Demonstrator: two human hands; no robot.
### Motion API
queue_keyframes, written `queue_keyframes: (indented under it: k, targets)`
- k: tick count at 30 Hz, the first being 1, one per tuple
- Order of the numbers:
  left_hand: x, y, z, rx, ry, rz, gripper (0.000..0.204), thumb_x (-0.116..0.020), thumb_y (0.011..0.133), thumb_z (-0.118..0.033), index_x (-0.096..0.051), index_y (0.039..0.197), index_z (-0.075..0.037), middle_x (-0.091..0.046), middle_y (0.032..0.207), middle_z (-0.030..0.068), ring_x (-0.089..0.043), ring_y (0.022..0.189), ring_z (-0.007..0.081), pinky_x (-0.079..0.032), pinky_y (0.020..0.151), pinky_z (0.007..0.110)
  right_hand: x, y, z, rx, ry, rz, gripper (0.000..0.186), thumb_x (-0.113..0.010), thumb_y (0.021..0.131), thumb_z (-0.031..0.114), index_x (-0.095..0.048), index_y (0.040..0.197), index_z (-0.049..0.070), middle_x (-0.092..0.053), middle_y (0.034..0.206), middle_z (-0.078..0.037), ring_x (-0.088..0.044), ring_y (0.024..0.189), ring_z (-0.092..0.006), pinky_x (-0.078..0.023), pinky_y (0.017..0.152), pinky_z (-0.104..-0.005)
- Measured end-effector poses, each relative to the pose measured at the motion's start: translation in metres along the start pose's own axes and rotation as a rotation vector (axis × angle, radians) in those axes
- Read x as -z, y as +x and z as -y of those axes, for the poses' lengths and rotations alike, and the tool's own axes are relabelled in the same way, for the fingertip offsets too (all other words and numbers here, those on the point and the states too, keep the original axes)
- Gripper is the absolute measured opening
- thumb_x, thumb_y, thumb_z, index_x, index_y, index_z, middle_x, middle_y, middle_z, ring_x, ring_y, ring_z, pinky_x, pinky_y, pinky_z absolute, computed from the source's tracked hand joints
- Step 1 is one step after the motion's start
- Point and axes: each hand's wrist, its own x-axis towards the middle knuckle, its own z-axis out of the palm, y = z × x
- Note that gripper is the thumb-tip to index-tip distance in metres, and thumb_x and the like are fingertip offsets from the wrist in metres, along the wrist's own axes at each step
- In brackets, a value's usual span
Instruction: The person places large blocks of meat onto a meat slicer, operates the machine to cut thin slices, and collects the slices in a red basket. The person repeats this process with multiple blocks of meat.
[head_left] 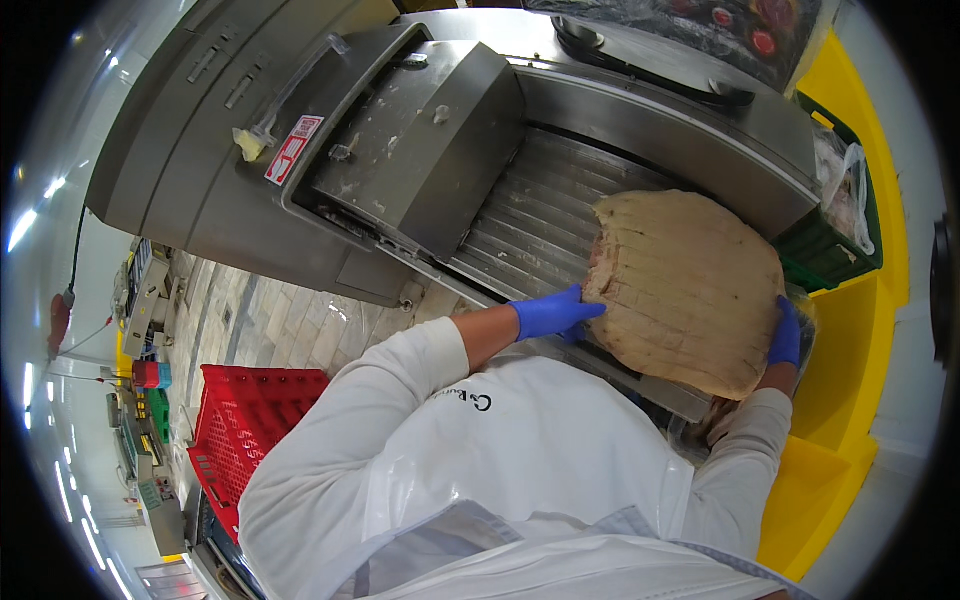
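Observation:
A large, pale tan slab of skin-on meat point(690, 290) lies over the near right end of a ribbed metal bed point(540, 190) on a steel machine. Shallow lines cross its skin, and reddish flesh shows along the left edge. In a blue glove, my left hand point(556, 314) grips the slab's near left edge, its fingertips partly tucked underneath. My right hand point(786, 335), also gloved in blue, holds the opposite right edge, with some fingers hidden below. A blocky steel housing point(430, 140) stands over the bed's far left part.
A red perforated crate point(240, 430) stands at my left. Along the right are a yellow bin point(840, 360) and a green crate point(830, 235) holding plastic-wrapped contents. A raised steel side wall point(670, 140) borders the bed's far side. A dark bar point(650, 70) lies behind that wall.

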Motion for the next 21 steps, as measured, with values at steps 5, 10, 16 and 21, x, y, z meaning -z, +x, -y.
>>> queue_keyframes:
  k: [5, 10, 16, 21]
  targets:
    - [-0.015, 0.008, -0.004, 0.033, -0.022, -0.006, 0.087, -0.066, 0.099, -0.050, -0.021, 0.157, -0.002, -0.060, 0.135, 0.0208, -0.069, 0.104, 0.0288, -0.059, 0.085, 0.040, 0.033, -0.018, -0.011, -0.035, 0.120, 0.033, 0.075, -0.065, 0.092, 0.043, -0.048, 0.151, 0.000, -0.054, 0.150, -0.016, -0.050, 0.134, -0.0307, -0.035, 0.116, -0.0398]
    - [-0.007, 0.005, -0.007, 0.051, 0.056, -0.050, 0.089, -0.067, 0.098, -0.053, -0.025, 0.155, 0.000, -0.059, 0.135, 0.0217, -0.069, 0.107, 0.0288, -0.057, 0.093, 0.043, 0.045, -0.066, -0.051, -0.007, 0.302, 0.089, 0.068, -0.063, 0.094, 0.034, -0.048, 0.151, 0.000, -0.053, 0.149, -0.016, -0.050, 0.136, -0.0310, -0.038, 0.115, -0.0404]
    - [0.011, 0.006, 0.005, -0.090, 0.105, -0.221, 0.092, -0.071, 0.095, -0.054, -0.031, 0.154, 0.004, -0.057, 0.140, 0.0232, -0.063, 0.122, 0.0284, -0.055, 0.098, 0.041, 0.060, -0.116, -0.132, 0.015, 0.538, 0.123, 0.057, -0.064, 0.096, 0.026, -0.050, 0.147, 0.004, -0.056, 0.145, -0.014, -0.053, 0.132, -0.0309, -0.041, 0.114, -0.0403]
    - [0.014, -0.001, -0.004, -0.073, -0.029, -0.163, 0.086, -0.072, 0.094, -0.050, -0.039, 0.153, 0.003, -0.058, 0.141, 0.0198, -0.060, 0.126, 0.0279, -0.052, 0.102, 0.038, 0.027, -0.124, -0.101, -0.110, 0.528, 0.017, 0.065, -0.067, 0.093, 0.029, -0.047, 0.151, 0.008, -0.056, 0.144, -0.014, -0.055, 0.130, -0.0309, -0.044, 0.112, -0.0436]
